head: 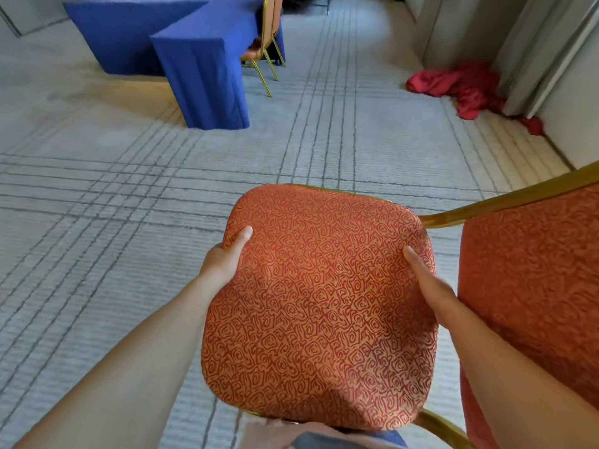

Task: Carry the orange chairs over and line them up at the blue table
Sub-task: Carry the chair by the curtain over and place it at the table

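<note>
Hands hold an orange chair (317,303) by its soft seat, one on each side. The left hand (223,257) grips the left edge of the seat. Its thumb lies flat on top of the cloth, and its other fingers go under the edge, where they are hidden. The right hand (428,280) grips the right edge the same way, with the thumb on top and the other fingers tucked under, out of sight. Both hands are clamped on the seat.

The chair is up off the carpet (97,189), close to the person's body, low in the middle of the view. It is turned sideways, so its backrest (534,286) is at the right, with a gold frame along its top edge. The seat has a dark red squiggle pattern.

The blue table (194,59) is far off, at the top left. A blue cloth hangs down to the floor all around it. Another orange chair (261,47) with thin gold legs stands just beside the table's right side; there may be more than one, but it is hard to tell.

A red cloth (466,89) lies in a heap on the floor at the right, by a pale curtain (518,43). The carpet is light grey with dark crossing lines.
</note>
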{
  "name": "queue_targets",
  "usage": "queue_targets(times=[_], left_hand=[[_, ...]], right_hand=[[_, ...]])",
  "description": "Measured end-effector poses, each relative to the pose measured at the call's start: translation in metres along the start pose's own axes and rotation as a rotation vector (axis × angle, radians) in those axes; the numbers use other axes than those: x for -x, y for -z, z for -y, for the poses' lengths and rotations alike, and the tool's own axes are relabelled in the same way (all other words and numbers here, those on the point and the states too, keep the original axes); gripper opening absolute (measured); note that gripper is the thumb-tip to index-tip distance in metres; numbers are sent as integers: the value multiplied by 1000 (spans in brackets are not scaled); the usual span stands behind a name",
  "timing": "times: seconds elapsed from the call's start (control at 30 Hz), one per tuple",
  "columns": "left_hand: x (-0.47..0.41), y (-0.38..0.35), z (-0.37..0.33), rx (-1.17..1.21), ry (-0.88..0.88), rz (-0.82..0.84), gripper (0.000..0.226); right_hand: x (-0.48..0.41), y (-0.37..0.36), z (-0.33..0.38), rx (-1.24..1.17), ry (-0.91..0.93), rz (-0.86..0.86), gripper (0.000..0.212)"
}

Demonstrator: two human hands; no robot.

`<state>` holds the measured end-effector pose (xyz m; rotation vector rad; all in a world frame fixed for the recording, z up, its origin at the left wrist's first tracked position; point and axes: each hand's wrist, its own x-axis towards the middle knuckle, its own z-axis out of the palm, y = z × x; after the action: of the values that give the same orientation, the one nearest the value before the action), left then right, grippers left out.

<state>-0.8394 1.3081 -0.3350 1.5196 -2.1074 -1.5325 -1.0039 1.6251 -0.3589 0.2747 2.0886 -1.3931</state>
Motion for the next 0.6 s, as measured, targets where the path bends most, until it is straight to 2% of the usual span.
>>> queue_targets(times=[0.23, 0.33, 0.47, 0.6], left_hand=[[-152, -29, -77, 34, 22, 58, 84], [-226, -46, -129, 39, 8, 33, 84], [-317, -56, -205, 61, -1, -2, 83], [-386, -62, -245, 59, 32, -3, 85]], right_hand=[[-136, -40, 100, -3, -23, -21, 106], [-209, -56, 163, 8, -2, -26, 104], [-296, -71, 257, 20, -2, -22, 113], [-360, -94, 317, 37, -7, 29, 100]])
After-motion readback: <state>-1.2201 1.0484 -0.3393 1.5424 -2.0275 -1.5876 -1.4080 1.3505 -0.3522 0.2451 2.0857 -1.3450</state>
